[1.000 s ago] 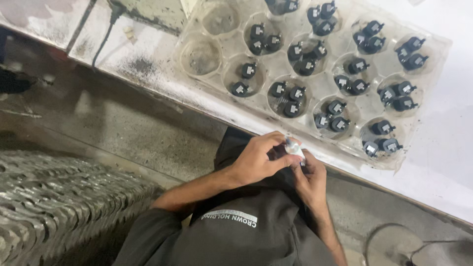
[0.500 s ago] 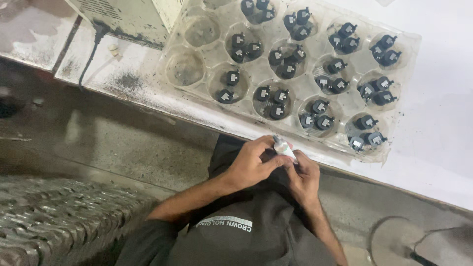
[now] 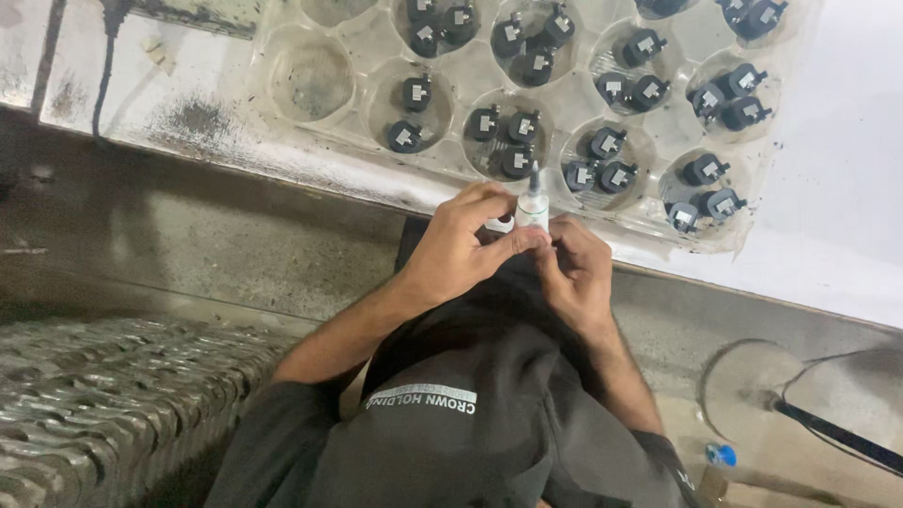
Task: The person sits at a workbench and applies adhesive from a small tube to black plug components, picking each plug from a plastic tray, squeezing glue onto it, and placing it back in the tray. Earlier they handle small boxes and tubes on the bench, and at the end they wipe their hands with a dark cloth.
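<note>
Head view, looking down. Left hand [image 3: 461, 246] and right hand [image 3: 576, 268] meet at table [image 3: 847, 235] edge, both pinched on small white cylindrical part [image 3: 531, 209] with thin dark pin at top, held upright between fingertips just below clear plastic tray [image 3: 574, 89]. Tray cells hold small black components [image 3: 515, 141], mostly in twos and threes; one cell at left empty. Step in hand, judged: fitting or checking part held in fingers. Next move calls for steady fingertip grip and fine alignment along pin axis.
</note>
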Action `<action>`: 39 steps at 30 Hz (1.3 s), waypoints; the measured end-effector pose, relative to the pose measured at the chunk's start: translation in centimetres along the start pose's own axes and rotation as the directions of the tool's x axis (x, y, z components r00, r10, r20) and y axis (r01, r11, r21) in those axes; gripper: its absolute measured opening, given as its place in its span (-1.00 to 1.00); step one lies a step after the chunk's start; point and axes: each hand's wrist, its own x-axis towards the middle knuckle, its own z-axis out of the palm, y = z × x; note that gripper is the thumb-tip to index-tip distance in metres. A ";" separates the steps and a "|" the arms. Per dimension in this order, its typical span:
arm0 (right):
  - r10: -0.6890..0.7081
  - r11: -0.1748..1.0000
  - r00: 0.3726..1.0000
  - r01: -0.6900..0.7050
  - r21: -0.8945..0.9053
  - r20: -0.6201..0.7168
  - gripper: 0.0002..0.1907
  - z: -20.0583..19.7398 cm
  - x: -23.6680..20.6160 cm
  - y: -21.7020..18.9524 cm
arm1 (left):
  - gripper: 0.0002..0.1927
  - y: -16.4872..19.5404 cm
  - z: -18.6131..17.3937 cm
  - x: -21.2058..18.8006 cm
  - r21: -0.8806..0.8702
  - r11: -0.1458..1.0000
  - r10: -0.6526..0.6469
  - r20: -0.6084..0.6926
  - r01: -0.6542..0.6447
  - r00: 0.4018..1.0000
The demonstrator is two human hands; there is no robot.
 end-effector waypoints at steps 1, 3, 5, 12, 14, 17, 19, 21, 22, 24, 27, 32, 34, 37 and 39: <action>-0.033 0.999 0.999 0.033 -0.005 -0.039 -0.97 0.1 0.2 -0.1 | -0.66 -0.1 0.0 -0.1 0.005 1.000 0.021 0.003 -0.021 1.000; -0.079 0.997 0.993 0.079 -0.002 -0.093 -0.95 0.1 0.3 -0.3 | -0.64 -0.2 0.3 -0.3 0.064 0.996 0.061 -0.026 -0.059 0.998; -0.105 0.994 0.986 0.104 -0.013 -0.126 -0.91 0.3 0.5 -0.6 | -0.62 -0.5 0.6 -0.5 0.111 0.992 0.067 -0.034 -0.063 0.997; -0.120 0.990 0.962 0.098 -0.099 -0.245 -0.83 1.1 0.4 -1.8 | -0.82 -1.0 0.5 -0.6 0.277 0.941 0.214 -0.034 -0.197 0.976; -0.056 0.998 0.971 0.058 0.002 -0.232 -0.86 0.8 0.4 -1.7 | -0.84 -0.9 0.4 -0.5 0.277 0.938 0.223 -0.026 -0.207 0.974; -0.051 0.997 0.982 0.063 0.055 -0.184 -0.89 0.0 0.6 -1.4 | -0.85 -0.7 0.2 -0.1 0.281 0.934 0.236 -0.019 -0.221 0.972; -0.051 0.997 0.984 0.059 0.045 -0.169 -0.89 -0.4 0.6 -1.2 | -0.85 -0.5 0.1 0.0 0.290 0.931 0.225 0.020 -0.222 0.974; -0.099 0.994 0.981 0.091 -0.057 -0.169 -0.91 -0.6 0.6 -1.1 | -0.84 -0.3 0.0 0.1 0.294 0.923 0.250 0.028 -0.247 0.968; -0.127 0.988 0.978 0.110 -0.108 -0.167 -0.91 -0.7 0.7 -1.1 | -0.83 -0.2 0.0 0.1 0.298 0.918 0.264 0.032 -0.261 0.964; -0.142 0.988 0.978 0.131 -0.081 -0.155 -0.91 -0.7 0.8 -1.1 | -0.84 -0.1 0.0 0.1 0.315 0.910 0.275 0.027 -0.269 0.961; -0.139 0.990 0.981 0.138 -0.017 -0.134 -0.91 -0.8 0.9 -1.1 | -0.86 -0.1 -0.1 0.1 0.304 0.907 0.296 0.027 -0.290 0.955; -0.057 0.995 0.990 0.067 0.079 -0.132 -0.95 -0.7 0.3 -0.9 | -0.91 -0.7 -0.1 0.2 0.231 0.910 0.338 0.071 -0.346 0.938; -0.081 0.993 0.984 0.094 0.078 -0.157 -0.95 -0.4 0.0 -1.0 | -0.91 -1.0 -0.2 0.4 0.189 0.879 0.423 0.111 -0.437 0.899; 0.021 0.955 0.987 0.028 0.295 -0.160 -0.93 -0.1 -0.4 -1.1 | -0.90 -0.8 0.0 0.4 0.167 0.914 0.360 0.091 -0.371 0.928; 0.040 0.954 0.990 0.002 0.298 -0.132 -0.92 -0.2 -0.2 -1.0 | -0.90 -0.6 0.0 0.3 0.185 0.911 0.358 0.091 -0.369 0.929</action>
